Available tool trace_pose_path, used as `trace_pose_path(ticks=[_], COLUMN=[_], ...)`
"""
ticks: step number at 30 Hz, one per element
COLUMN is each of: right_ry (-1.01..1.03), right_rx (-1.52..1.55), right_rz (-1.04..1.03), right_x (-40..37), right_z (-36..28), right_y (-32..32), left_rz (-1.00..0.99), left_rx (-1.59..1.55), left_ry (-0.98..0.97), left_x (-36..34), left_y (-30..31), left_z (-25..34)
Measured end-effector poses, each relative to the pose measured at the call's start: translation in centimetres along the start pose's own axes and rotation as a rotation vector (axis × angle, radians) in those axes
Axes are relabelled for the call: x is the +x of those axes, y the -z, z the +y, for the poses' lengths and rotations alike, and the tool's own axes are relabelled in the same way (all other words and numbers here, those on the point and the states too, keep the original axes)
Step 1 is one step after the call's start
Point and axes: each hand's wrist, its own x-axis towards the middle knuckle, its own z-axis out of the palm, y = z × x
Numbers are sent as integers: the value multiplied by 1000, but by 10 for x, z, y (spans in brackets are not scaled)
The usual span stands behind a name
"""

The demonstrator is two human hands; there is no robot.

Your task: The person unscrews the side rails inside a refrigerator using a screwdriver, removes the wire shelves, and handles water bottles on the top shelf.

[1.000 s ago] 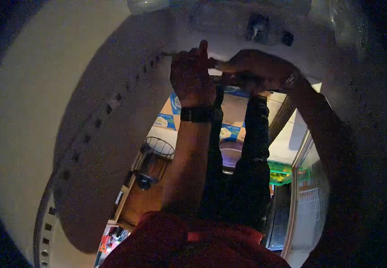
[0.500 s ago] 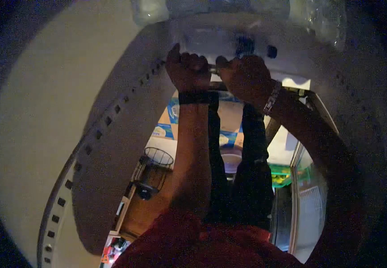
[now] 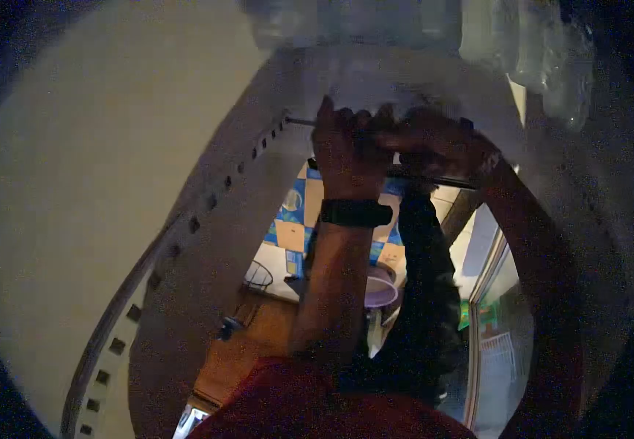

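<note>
My left hand (image 3: 350,143), with a black band at the wrist, is raised with its fingers curled. A thin dark rod (image 3: 301,121) runs up to it from the left. Against it, on its right, is my right hand (image 3: 434,143), fingers bent and blurred, with a light bracelet (image 3: 491,162) at the wrist. What the two hands grip is hidden in shadow. Just below my right hand lies a dark bar (image 3: 441,179). Clear, bottle-like plastic shapes (image 3: 536,58) stand above the hands.
A pale wall (image 3: 75,183) fills the left, beside a curved strip with dark square holes (image 3: 134,313). Lower down are a blue and orange checked surface (image 3: 291,234), a wire basket (image 3: 258,275), a purple basin (image 3: 381,291), a green crate (image 3: 486,314) and a framed glass panel (image 3: 503,358).
Both hands have shifted right and slightly lower in the view and now touch or overlap. My right hand has turned flatter. The surroundings have shifted too, and one dark leg has moved.
</note>
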Motion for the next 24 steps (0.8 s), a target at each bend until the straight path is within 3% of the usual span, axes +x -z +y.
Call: trace_pose_path(ticks=[1,3,4,7,9,10,12,16,18,19,21,24], right_ry=[28,79,271,382,434,417,181,357,481,409,295,296], right_rx=[-50,-152,-457,-962,-1151,-1192,-1057,-1396,-1426,-1153,-704,-464], right_rz=[26,81,73,64,33,20,-1,265,389,299,146,110], right_x=[1,3,8,10,13,16,7,-8,-7,-6,-5,-12], right_z=[6,15,20,38,37,33,-15,4,17,20,17,12], right_y=[2,5,5,9,11,13,-7,-20,-24,-24,-24,-26], left_rz=[67,-102,-190,-435,-412,-457,-511,-592,-613,-626,-604,-536], left_rx=[25,-33,-63,-157,646,363,20,-207,-268,-262,-47,582], left_ry=[38,69,80,84,-342,-134,73,81,130,181,77,-380], left_x=[-8,-2,5,27,36,43,49,63,64,64,67,84], left_y=[3,9,15,50,65,65,65,79,83,85,87,103], left_z=[-3,-3,0,-1,-4,-5,-5,-15,-14,-9,-6,-8])
